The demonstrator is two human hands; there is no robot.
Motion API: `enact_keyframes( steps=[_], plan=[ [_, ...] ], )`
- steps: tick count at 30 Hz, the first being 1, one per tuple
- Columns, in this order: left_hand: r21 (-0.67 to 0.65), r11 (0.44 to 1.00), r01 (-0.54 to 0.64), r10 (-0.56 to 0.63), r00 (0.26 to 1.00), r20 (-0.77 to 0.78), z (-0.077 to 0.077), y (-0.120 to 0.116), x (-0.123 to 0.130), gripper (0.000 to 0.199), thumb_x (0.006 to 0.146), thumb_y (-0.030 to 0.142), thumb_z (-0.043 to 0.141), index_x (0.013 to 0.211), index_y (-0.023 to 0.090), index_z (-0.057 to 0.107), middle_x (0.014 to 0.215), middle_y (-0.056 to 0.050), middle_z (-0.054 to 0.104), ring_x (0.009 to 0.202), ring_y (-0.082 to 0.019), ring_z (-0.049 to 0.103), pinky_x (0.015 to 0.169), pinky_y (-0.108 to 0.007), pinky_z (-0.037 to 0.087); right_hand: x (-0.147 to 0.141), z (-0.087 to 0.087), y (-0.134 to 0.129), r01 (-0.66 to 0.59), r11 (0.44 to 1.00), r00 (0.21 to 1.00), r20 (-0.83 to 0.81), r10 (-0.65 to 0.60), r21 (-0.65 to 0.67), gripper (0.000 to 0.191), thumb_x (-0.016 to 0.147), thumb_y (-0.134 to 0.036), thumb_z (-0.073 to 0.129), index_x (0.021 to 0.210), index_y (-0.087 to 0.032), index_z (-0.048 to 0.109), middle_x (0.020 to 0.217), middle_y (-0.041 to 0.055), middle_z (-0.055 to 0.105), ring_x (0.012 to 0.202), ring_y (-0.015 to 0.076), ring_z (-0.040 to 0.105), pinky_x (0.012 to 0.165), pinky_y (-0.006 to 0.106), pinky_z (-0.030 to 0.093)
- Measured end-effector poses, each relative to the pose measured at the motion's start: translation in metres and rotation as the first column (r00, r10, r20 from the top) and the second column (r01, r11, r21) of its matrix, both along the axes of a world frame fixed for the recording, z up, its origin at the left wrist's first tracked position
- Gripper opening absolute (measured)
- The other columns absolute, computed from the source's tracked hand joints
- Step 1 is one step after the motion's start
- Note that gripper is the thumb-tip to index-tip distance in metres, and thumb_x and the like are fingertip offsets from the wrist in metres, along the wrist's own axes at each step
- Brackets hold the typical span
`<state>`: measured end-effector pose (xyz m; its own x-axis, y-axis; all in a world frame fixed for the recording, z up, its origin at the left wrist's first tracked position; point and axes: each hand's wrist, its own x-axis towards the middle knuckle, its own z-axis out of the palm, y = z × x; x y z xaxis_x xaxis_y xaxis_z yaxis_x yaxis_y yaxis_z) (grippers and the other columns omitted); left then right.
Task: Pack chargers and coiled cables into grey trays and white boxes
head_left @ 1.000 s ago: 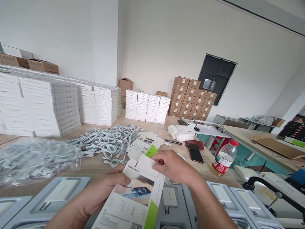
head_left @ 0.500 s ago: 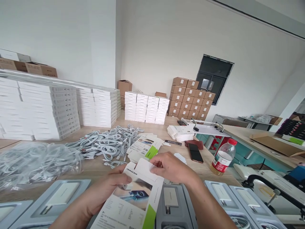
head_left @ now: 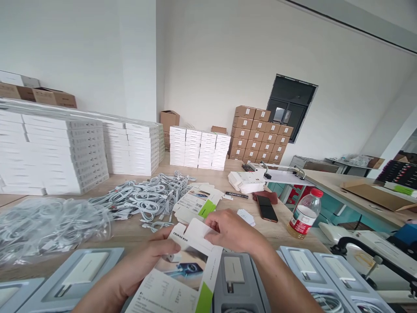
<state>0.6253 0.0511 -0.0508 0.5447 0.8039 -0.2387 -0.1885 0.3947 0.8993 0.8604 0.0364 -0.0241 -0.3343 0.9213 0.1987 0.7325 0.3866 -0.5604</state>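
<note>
- left hand (head_left: pixel 153 252) grasps printed box (head_left: pixel 177 282); light thumb avoids dents;
- right hand (head_left: pixel 228 228) pinches end flap (head_left: pixel 196 229); even pressure keeps creases straight;
- grey tray (head_left: pixel 249 289) right of left-hand grip

head-worn view looks forward and down past both hands (head_left: pixel 192 239).

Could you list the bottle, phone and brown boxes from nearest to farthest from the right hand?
From the right hand:
1. Phone, just to its right.
2. Bottle, farther right.
3. Brown boxes, stacked near the wall.
</note>
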Motion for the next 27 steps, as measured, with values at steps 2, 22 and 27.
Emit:
enact_keyframes(
  steps=[2, 22, 27],
  plan=[
    [-0.005, 1.0, 0.004, -0.004, 1.0, 0.007, 0.0, 0.001, -0.001, 0.054, 0.064, 0.013, 0.072, 0.118, 0.013, 0.065, 0.084, -0.008, 0.077, 0.073, -0.028, 0.071, 0.068, -0.035, 0.052, 0.002, -0.001, 0.002, -0.023, 0.999, 0.998, -0.056, 0.021, -0.039, 0.002, 0.073, -0.018, 0.063, 0.075, -0.02, 0.062, 0.063, -0.0063, 0.054, 0.057, 0.0088, 0.044, 0.048, 0.02, 0.029],
    [0.04, 0.993, 0.11, -0.114, 0.984, 0.137, 0.002, -0.005, -0.006, 0.04, 0.064, 0.012, 0.072, 0.104, 0.017, 0.073, 0.081, -0.007, 0.075, 0.069, -0.022, 0.067, 0.064, -0.029, 0.05, 0.017, -0.002, 0.008, -0.399, 0.758, 0.871, -0.473, 0.137, -0.516, 0.022, 0.074, -0.037, 0.069, 0.076, -0.015, 0.067, 0.055, -0.0068, 0.049, 0.046, 0.0056, 0.04, 0.043, 0.017, 0.029],
    [-0.008, 0.992, 0.123, -0.12, 0.977, 0.175, 0.0, -0.004, -0.004, 0.038, 0.063, 0.009, 0.072, 0.101, 0.015, 0.074, 0.079, -0.009, 0.076, 0.067, -0.023, 0.068, 0.063, -0.031, 0.051, 0.017, -0.003, 0.01, -0.228, 0.891, 0.951, -0.288, 0.116, -0.394, 0.008, 0.075, -0.023, 0.061, 0.072, -0.017, 0.066, 0.059, -0.0057, 0.055, 0.051, 0.0071, 0.043, 0.046, 0.018, 0.028]
  ],
)
